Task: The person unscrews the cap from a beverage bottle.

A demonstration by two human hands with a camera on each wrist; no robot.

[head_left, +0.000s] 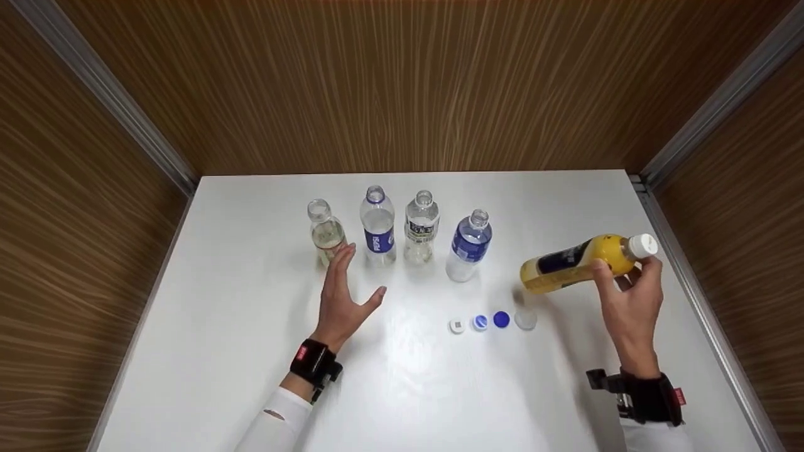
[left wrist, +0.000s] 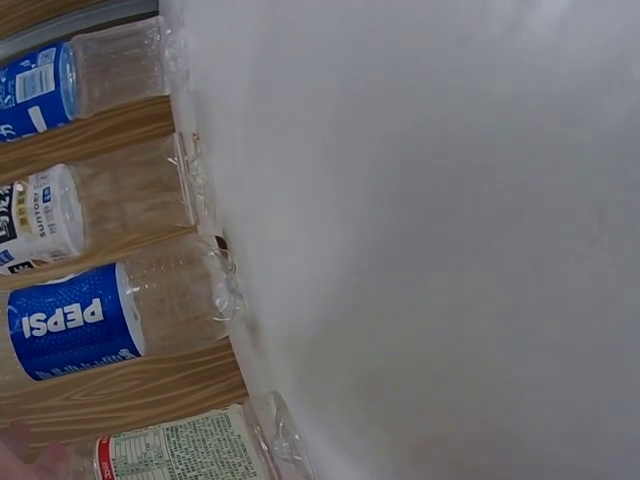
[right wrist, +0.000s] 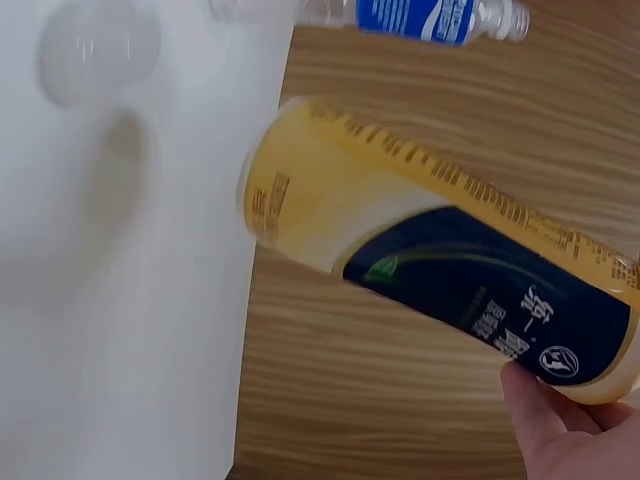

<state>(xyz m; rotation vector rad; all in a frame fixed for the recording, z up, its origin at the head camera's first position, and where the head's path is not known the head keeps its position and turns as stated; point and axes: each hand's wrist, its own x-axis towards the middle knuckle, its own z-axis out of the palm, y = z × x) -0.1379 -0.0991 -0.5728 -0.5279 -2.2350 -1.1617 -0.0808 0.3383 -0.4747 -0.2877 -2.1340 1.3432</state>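
My right hand (head_left: 633,311) grips a yellow-labelled bottle (head_left: 568,262) near its white-capped neck. The bottle is held tilted above the table, its base pointing left; its dark blue label panel (right wrist: 500,290) shows in the right wrist view. My left hand (head_left: 342,304) has its fingers extended and thumb spread, holding nothing. Nearest to it stands an uncapped clear bottle (head_left: 328,233) with a red-edged label; whether the fingertips touch it I cannot tell. To its right stand an uncapped Pepsi bottle (head_left: 378,220), a clear bottle with a black-and-white label (head_left: 421,229) and a blue-labelled bottle (head_left: 470,245).
On the white table (head_left: 389,389) lie a white cap (head_left: 456,326), a blue-and-white cap (head_left: 480,322), a dark blue cap (head_left: 501,319) and a translucent round cap (head_left: 526,319) in a row. Wood-grain panels (head_left: 414,88) enclose the back and both sides.
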